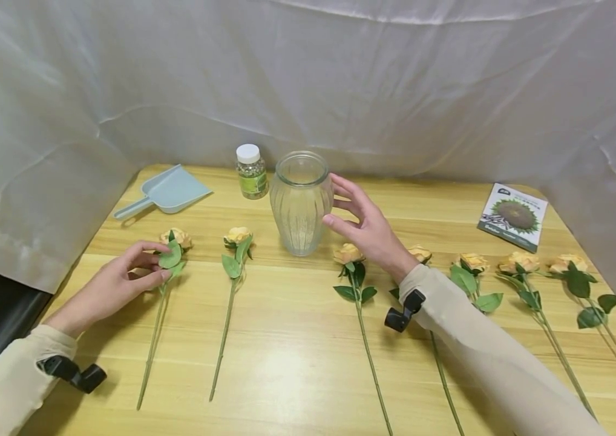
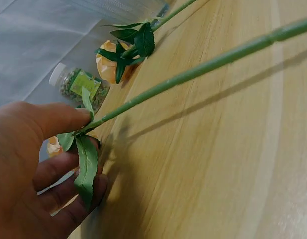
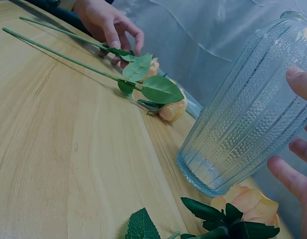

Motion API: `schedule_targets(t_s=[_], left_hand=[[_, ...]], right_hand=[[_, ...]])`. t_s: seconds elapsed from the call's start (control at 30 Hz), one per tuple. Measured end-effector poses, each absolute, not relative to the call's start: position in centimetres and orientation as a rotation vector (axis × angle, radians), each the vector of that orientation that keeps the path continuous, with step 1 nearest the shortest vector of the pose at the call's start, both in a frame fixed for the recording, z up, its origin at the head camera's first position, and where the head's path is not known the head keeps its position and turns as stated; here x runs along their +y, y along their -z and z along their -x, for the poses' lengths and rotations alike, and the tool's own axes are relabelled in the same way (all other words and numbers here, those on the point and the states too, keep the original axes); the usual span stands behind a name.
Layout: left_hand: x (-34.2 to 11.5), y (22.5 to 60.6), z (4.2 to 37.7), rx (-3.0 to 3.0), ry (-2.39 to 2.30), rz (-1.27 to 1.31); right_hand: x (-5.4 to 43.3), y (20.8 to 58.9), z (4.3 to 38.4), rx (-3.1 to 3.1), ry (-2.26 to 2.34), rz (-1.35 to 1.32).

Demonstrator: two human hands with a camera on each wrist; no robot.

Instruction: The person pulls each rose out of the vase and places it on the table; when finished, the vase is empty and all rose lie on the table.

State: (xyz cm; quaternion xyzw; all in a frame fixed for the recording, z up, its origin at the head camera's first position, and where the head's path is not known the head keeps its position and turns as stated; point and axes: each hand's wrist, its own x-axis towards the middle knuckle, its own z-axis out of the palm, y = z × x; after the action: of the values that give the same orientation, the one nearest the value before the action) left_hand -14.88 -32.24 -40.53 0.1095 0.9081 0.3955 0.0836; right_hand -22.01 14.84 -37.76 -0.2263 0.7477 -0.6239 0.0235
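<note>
At the left of the table, my left hand [image 1: 123,281] pinches a peach-yellow rose [image 1: 178,237] by its leafy stem just below the bloom. The left wrist view shows the thumb against the green stem [image 2: 193,72] and the other fingers beneath the leaves. The rose lies along the table with its stem toward me. My right hand [image 1: 365,224] is at the right side of a clear ribbed glass vase [image 1: 301,209], thumb and fingers spread around that side. Whether the fingertips touch the glass I cannot tell. The vase stands upright and has an open top.
Another rose [image 1: 238,236] lies left of the vase. To its right lie several more, including a near rose [image 1: 348,254]; my right sleeve covers part of some. Behind stand a blue dustpan [image 1: 174,189], a white-capped jar [image 1: 252,175] and a sunflower packet [image 1: 514,217].
</note>
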Motion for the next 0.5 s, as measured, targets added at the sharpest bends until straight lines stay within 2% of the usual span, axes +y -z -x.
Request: schedule_targets(t_s=[0.37, 0.5], left_hand=[[-32.2, 39.1, 14.8, 2.922, -1.054, -0.241], [-32.2, 38.1, 15.3, 2.974, -1.065, -0.282]], right_hand=[[15.3, 37.4, 22.0, 2.348, 1.906, 0.685], [16.1, 36.9, 22.0, 2.379, 1.917, 0.696]])
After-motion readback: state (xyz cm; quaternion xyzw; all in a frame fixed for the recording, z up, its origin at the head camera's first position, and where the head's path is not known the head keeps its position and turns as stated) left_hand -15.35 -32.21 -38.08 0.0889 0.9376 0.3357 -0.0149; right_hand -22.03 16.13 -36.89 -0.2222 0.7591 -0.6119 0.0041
